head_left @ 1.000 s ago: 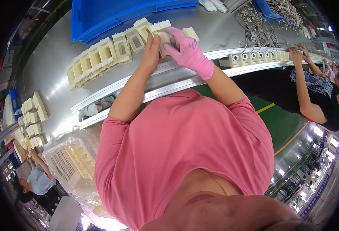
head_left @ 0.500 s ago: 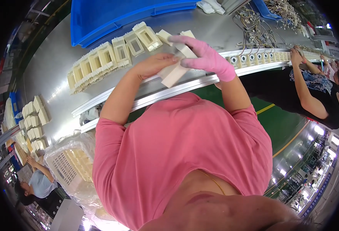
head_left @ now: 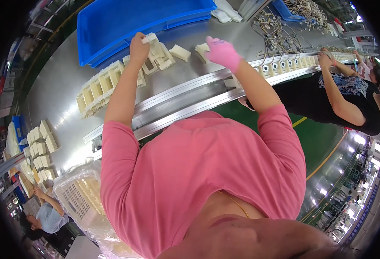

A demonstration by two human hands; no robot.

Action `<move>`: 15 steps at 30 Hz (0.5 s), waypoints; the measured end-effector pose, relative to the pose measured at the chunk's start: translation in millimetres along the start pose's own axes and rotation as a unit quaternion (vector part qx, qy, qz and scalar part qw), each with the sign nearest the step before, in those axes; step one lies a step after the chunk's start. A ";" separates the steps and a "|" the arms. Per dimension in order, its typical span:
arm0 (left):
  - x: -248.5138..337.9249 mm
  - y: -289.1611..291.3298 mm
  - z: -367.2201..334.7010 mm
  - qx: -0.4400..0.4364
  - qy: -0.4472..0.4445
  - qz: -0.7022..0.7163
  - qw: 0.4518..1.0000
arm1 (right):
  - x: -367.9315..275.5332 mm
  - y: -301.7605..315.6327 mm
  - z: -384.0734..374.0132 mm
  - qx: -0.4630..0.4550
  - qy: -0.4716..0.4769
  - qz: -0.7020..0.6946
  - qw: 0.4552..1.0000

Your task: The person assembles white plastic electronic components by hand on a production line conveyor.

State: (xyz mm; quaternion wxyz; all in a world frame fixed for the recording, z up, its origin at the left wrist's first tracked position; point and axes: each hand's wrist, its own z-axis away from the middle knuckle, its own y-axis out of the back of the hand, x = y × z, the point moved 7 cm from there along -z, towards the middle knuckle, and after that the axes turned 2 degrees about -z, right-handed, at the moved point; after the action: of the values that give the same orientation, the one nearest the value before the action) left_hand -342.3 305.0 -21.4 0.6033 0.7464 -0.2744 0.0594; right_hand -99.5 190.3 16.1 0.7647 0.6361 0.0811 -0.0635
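Note:
My bare left hand [head_left: 139, 50] is closed on the upper end of a cream plastic housing [head_left: 160, 52], which has a rectangular opening and stands at the right end of a row. My right hand [head_left: 222, 53], in a pink glove with dirty fingertips, has its fingers around a small cream plastic cover [head_left: 202, 52] on the metal table. Between the hands lies another cream cover [head_left: 180, 52]. To the left, several cream housings [head_left: 97, 88] lean in a curved row, partly hidden by my left forearm. Part of a cream piece [head_left: 231, 82] shows on the rail by my right forearm.
A blue tray [head_left: 146, 19] stands behind the row. Metal rails [head_left: 181, 88] run along the table's near edge, with cream units [head_left: 285, 65] lined up rightward. Wire bundles [head_left: 280, 32] lie far right. A plastic-wrapped crate [head_left: 75, 196] stands near left. Co-workers sit both sides.
Both hands have left the pale block they held together over the rails. My left hand has moved up-left to a housing, my right hand to a small cover. The view has shifted slightly.

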 end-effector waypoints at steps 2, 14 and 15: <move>1.2 19.6 3.4 0.037 0.109 0.405 0.907 | -0.8 -24.9 -26.3 -0.061 -0.042 0.025 0.997; 52.4 15.2 86.8 -0.093 0.250 0.616 0.741 | -23.0 -3.3 -19.6 -0.097 0.043 -0.305 0.947; 61.4 15.1 91.6 -0.096 0.253 0.616 0.740 | -44.0 5.0 -0.5 -0.201 0.042 -0.453 0.868</move>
State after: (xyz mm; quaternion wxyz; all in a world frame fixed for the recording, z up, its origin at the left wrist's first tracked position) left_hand -320.1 196.9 -6.8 0.5509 0.3097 -0.5162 0.5780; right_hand -141.6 191.4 29.8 0.7593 0.3641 0.4029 -0.3585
